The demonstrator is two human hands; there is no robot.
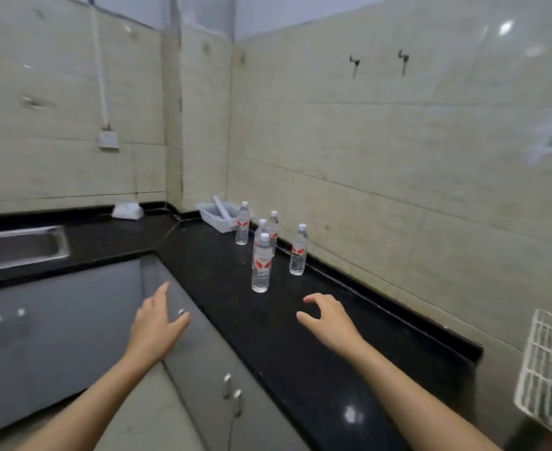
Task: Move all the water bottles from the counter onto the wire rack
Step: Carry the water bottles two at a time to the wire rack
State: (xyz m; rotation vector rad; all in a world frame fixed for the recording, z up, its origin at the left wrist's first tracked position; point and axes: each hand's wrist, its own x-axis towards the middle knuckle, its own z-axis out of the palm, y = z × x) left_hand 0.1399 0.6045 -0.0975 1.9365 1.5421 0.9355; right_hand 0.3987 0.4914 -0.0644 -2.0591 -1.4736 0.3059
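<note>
Both bare forearms reach in from the bottom edge. Left hand (157,323) fingers spread, empty, hovering over the grey cabinet fronts (203,369) just off the counter edge. Right hand (328,320) curled in an open claw above the black stone counter (300,353), holding nothing.

Five clear plastic water bottles with white caps and red labels, all upright on the counter: nearest bottle (261,263) just ahead of the right hand, one partly hidden behind it (261,226), another (273,229) behind that, one (298,250) near the wall, farthest (242,223) beside a white plastic basket (216,216).

White wire rack (551,375) at far right edge, past the counter's end. Steel sink (20,247) left.
</note>
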